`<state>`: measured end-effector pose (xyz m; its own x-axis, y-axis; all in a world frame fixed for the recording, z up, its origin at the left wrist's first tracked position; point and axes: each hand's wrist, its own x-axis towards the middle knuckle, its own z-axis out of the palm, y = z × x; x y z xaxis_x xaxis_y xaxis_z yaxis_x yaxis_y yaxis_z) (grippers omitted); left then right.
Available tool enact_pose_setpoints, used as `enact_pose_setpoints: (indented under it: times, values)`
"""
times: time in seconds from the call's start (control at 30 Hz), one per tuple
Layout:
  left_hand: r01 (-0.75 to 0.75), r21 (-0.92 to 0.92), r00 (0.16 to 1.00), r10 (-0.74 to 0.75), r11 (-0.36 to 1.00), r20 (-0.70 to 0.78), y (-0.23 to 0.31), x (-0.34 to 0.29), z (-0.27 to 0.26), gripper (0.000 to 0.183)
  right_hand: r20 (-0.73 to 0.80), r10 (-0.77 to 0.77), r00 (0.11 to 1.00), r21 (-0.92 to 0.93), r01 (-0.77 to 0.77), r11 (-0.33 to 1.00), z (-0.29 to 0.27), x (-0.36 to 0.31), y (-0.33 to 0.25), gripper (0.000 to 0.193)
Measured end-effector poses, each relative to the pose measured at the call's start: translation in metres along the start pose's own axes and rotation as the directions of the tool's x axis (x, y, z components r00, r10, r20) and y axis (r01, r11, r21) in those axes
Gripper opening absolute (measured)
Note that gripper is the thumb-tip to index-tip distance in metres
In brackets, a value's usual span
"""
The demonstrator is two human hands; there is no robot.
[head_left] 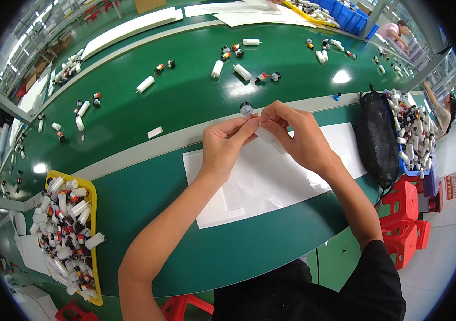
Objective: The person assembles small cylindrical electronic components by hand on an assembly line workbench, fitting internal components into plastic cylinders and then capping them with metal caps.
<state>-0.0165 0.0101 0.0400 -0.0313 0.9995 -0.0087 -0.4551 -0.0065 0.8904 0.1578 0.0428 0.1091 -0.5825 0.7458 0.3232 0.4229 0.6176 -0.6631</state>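
My left hand [223, 145] and my right hand [298, 135] meet over the near edge of the green belt, fingertips almost touching. Both are closed in a pinch. A small clear part with a black end [246, 108] sticks out just beyond the left fingertips, with thin reddish wire showing by them. A translucent white cylinder [272, 140] lies under the right fingers, partly hidden by them. The exact joint between the pieces is covered by my fingertips. Beneath my hands, white paper sheets [260, 179] lie on the green worktable [147, 235].
On the belt [185, 96] lie scattered white cylinders with black and red pieces. A yellow tray [95, 214] full of them stands left; a blue bin [411, 172] and black mesh bag [380, 139] are right. Red stools [401, 206] stand below. Other people sit farther off.
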Motion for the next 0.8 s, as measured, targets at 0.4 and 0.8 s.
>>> enact_pose_setpoints:
  times: [0.4, 0.8]
  values:
    - [-0.058, 0.124, 0.970, 0.027, 0.991, 0.243, 0.018, 0.000, -0.014, 0.040, -0.111, 0.148, 0.983, 0.243, -0.118, 0.963, 0.014, -0.001, -0.007, 0.016]
    - [-0.212, 0.285, 0.961, 0.147, 0.935, 0.234, 0.029, -0.002, -0.007, 0.030, 0.088, 0.303, 0.949, 0.644, -0.286, 0.710, 0.004, -0.004, 0.010, 0.023]
